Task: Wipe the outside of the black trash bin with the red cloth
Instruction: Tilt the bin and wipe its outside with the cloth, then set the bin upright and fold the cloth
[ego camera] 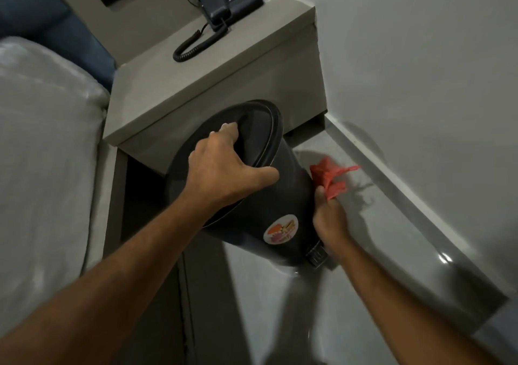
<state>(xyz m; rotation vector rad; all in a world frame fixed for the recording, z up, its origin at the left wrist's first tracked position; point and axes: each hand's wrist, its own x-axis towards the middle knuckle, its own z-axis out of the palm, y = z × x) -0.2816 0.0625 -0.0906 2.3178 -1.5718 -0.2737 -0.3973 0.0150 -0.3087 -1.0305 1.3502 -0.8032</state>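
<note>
Black plastic, the trash bin (pixel 283 196) tilts on the floor (pixel 364 294) before the bedside unit (pixel 213 89). The left hand (pixel 224 171) grips its rim, fingers (pixel 228 130) curled inside. The right hand (pixel 329 221) is closed around the red cloth (pixel 330 178), pressed against the bin's side. Wiping looks underway; the next stroke likely calls for turning the bin.

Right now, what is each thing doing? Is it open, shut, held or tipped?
Bin: tipped over, lid shut, held.
Left hand: gripping the bin's lid edge.
Right hand: closed on the cloth, against the bin's side.
Cloth: bunched up, loose ends sticking out.
Pedal: sticking out at the bin's base, not pressed.
Phone: handset on its cradle, cord coiled on the nightstand.
</note>
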